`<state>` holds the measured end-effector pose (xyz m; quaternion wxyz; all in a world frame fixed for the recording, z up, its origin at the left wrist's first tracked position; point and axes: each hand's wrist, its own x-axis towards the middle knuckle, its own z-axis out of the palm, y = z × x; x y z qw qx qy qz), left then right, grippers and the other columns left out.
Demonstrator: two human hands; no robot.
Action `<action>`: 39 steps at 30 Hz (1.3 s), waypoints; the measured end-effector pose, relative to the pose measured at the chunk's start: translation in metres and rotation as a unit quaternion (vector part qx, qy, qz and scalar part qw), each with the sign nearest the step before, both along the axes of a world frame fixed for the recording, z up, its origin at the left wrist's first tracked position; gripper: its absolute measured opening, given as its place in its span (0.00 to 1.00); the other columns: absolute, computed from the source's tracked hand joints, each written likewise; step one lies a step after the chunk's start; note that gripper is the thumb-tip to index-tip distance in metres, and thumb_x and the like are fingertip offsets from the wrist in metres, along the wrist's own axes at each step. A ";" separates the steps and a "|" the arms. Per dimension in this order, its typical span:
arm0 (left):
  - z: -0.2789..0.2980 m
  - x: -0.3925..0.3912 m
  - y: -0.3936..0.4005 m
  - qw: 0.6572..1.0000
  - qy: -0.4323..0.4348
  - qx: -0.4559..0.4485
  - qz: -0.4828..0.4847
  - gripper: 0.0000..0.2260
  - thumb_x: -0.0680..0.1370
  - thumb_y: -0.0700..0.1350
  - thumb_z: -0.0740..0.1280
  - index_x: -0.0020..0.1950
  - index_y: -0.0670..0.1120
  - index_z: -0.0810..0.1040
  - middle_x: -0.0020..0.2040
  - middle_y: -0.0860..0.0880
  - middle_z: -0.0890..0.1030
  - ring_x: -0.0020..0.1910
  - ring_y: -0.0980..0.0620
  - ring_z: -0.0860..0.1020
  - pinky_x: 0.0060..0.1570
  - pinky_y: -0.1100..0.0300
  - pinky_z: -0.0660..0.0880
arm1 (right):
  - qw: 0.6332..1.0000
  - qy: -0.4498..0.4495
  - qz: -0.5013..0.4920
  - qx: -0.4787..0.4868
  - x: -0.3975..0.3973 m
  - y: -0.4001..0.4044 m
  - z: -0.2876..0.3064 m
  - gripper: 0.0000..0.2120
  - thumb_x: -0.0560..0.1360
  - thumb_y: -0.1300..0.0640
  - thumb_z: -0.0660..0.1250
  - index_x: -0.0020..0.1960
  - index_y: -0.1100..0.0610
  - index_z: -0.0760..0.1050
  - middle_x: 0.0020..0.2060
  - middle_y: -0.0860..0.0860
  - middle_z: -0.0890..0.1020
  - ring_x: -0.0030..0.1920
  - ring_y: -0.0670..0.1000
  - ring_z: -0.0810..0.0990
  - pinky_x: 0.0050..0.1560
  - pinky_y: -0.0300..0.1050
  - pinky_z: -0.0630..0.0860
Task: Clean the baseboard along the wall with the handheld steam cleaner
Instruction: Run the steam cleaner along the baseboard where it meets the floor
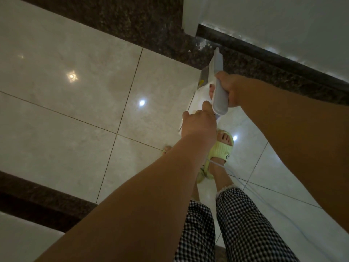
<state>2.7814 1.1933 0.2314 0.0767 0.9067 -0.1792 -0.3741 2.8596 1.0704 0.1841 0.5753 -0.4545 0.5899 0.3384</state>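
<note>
A: What's the biggest thing we see here?

B: The floor (75, 82), pale glossy tiles with ceiling lights mirrored in them, edged by a dark speckled stone border (132, 25). Top right we have the white wall (273, 21), and along its foot runs the baseboard (264, 52), dark and shiny, slanting down to the right.

A: And ourselves?

B: Both our bare forearms reach forward from the bottom of the view. Below them we see checked trousers (245, 224) and a yellow-green sandal (224, 150) on the tiles.

A: Where's the cleaner?

B: We hold the cleaner (217, 72) out ahead, above the floor near the wall corner. It's white with a grey handle on top, and its nozzle (217, 51) points at the baseboard, tip just beside it; we cannot tell whether they touch.

A: How are we gripping it?

B: Our right hand (232, 89) is clenched around the grey handle. Our left hand (198, 125) is closed on the white rear of the body, thumb up against it.

A: Anything smaller?

B: A thin pale cord (243, 183) trails down past the sandal and off to the right. And some white flecks (202, 44) lie on the dark border, near the nozzle tip.
</note>
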 end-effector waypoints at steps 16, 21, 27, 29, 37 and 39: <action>0.001 0.005 -0.001 1.000 -0.008 -0.015 0.010 0.20 0.78 0.47 0.64 0.66 0.43 0.60 0.34 0.53 0.64 0.45 0.49 0.78 0.57 0.52 0.65 | 1.000 0.003 0.013 -0.014 0.006 0.003 0.014 0.22 0.77 0.45 0.66 0.64 0.57 0.71 0.38 0.51 0.81 0.38 0.48 0.80 0.51 0.47 0.80; 0.000 0.008 0.001 1.000 -0.006 -0.016 0.018 0.22 0.78 0.47 0.64 0.67 0.43 0.59 0.36 0.53 0.67 0.44 0.49 0.77 0.57 0.52 0.65 | 1.000 0.000 0.016 -0.023 0.008 0.005 0.019 0.18 0.78 0.46 0.65 0.60 0.58 0.70 0.38 0.51 0.80 0.37 0.48 0.79 0.48 0.46 0.80; 0.001 0.007 0.006 1.000 0.003 -0.006 0.029 0.21 0.77 0.46 0.65 0.65 0.44 0.60 0.32 0.54 0.64 0.36 0.50 0.69 0.56 0.53 0.65 | 0.999 0.001 0.028 -0.022 0.007 0.010 0.015 0.19 0.77 0.46 0.66 0.60 0.58 0.70 0.39 0.51 0.81 0.40 0.48 0.81 0.58 0.49 0.78; 0.002 0.005 0.008 1.000 0.005 -0.004 0.028 0.21 0.78 0.46 0.65 0.66 0.43 0.59 0.32 0.54 0.63 0.36 0.50 0.69 0.57 0.52 0.65 | 0.999 0.004 0.034 -0.014 0.006 0.011 0.015 0.20 0.77 0.45 0.66 0.61 0.58 0.71 0.40 0.51 0.82 0.40 0.48 0.81 0.58 0.49 0.78; 0.006 -0.005 0.024 0.999 0.015 -0.004 0.040 0.19 0.78 0.47 0.64 0.65 0.44 0.60 0.33 0.53 0.64 0.37 0.49 0.71 0.57 0.51 0.65 | 0.999 0.011 0.034 0.001 0.001 0.029 0.016 0.21 0.76 0.46 0.67 0.62 0.58 0.71 0.37 0.51 0.82 0.38 0.49 0.80 0.59 0.49 0.78; 0.008 -0.008 0.026 0.999 0.011 -0.007 0.042 0.19 0.78 0.47 0.64 0.64 0.44 0.60 0.33 0.54 0.65 0.37 0.49 0.72 0.56 0.51 0.65 | 0.999 0.007 0.032 0.001 -0.001 0.032 0.017 0.21 0.77 0.46 0.66 0.62 0.58 0.70 0.38 0.51 0.81 0.38 0.48 0.80 0.59 0.49 0.77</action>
